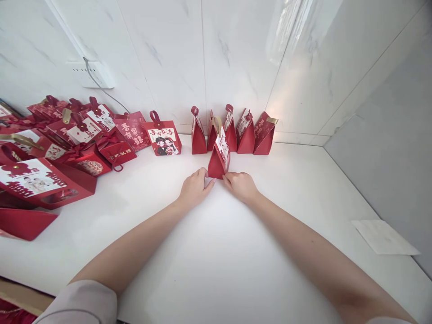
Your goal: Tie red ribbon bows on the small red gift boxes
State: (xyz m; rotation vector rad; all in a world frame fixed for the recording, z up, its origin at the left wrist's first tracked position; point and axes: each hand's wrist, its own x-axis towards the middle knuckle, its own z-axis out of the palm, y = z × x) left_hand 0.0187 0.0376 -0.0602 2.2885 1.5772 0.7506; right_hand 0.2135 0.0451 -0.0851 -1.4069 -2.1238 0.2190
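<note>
A red triangular gift box with a pale ribbon loop stands upright on the white counter, its printed side turned to the right. My left hand is closed at the box's lower left edge, thumb and fingers by its base. At the lower right edge, my right hand pinches the same box. Just behind it stands a row of several similar red boxes, side-on near the wall. Left of that row, a red box with a cartoon couple faces me.
Many red gift boxes crowd the counter's left side. A socket with a grey cable is on the marbled wall behind. A white sheet lies at the right, beside a grey panel. Red material shows at the lower left corner.
</note>
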